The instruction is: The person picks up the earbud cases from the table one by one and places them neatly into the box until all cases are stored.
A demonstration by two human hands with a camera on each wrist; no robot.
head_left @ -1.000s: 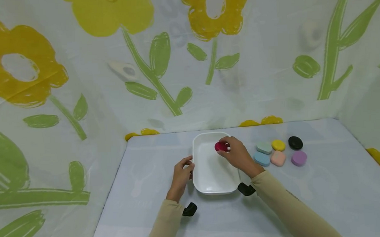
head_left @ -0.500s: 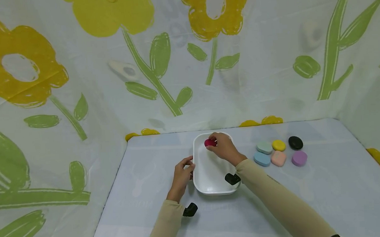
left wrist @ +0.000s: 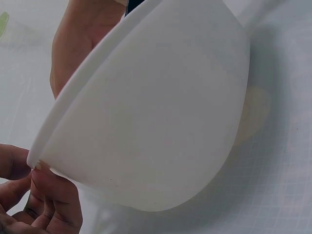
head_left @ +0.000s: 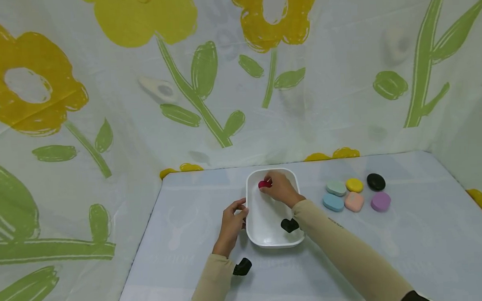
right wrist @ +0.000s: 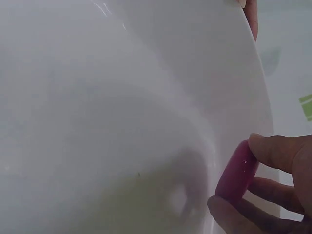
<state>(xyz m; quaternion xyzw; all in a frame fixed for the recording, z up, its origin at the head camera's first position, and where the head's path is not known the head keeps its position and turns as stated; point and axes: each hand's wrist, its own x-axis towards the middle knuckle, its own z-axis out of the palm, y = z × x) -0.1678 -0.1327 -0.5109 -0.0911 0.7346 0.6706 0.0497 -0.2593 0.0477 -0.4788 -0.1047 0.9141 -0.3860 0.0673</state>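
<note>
A white rectangular tray [head_left: 268, 233] with rounded corners stands on the table. At its left side my left hand [head_left: 229, 224] pinches the rim between thumb and fingers; the left wrist view shows that grip [left wrist: 51, 200] on the lip. Over the tray's far left part, my right hand [head_left: 280, 188] holds a red bar of soap [head_left: 262, 184] by its edges. Up close in the right wrist view, the soap [right wrist: 238, 171] is tilted near the inner wall, between thumb and fingers. Whether it touches the tray I cannot tell.
Right of the tray lie several soaps: pale green [head_left: 336, 188], blue [head_left: 333, 202], yellow [head_left: 354, 185], peach [head_left: 354, 201], black [head_left: 376, 181] and purple [head_left: 380, 202]. A flowered cloth [head_left: 323, 121] hangs behind the table's far edge.
My right hand has carried the red soap leftward over the tray, then slightly lower in the last half second. The left hand stays at the rim.
</note>
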